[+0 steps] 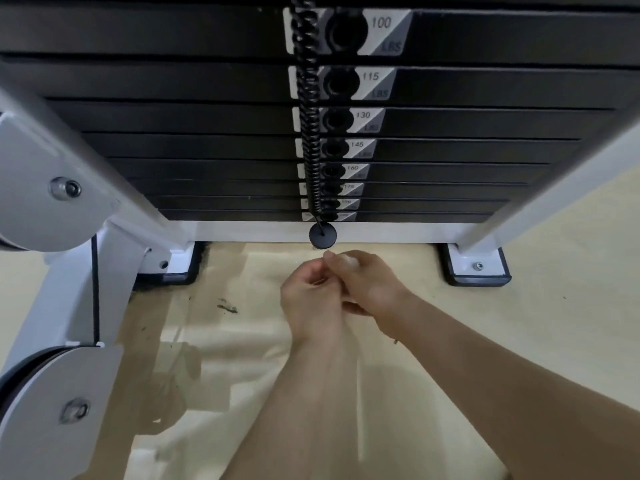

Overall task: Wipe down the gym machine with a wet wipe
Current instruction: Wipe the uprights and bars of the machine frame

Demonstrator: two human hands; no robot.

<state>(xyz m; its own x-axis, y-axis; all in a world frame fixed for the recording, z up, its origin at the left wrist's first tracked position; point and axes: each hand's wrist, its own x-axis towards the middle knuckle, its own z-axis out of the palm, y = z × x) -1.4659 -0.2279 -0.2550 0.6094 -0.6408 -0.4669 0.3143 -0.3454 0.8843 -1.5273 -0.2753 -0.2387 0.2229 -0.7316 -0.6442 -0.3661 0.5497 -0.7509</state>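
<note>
The gym machine's black weight stack [485,116] fills the upper view, with plates labelled 100, 115, 130 and on down. A black coiled cord [309,116] hangs down the labels and ends at a round black knob [322,234] on the white base bar [398,232]. Just below the knob, my left hand [308,299] and my right hand [369,282] meet above the floor, fingers curled and fingertips touching. Between them show only pale slivers of a wet wipe [350,302], which both hands pinch. Most of the wipe is hidden.
White frame uprights slant down at the left [114,174] and right [554,188] onto black-edged feet [478,268]. Grey pulley covers [45,188] and a black cable stand at the far left. The beige floor [554,306] has dark smudges [227,306] and a wet-looking patch.
</note>
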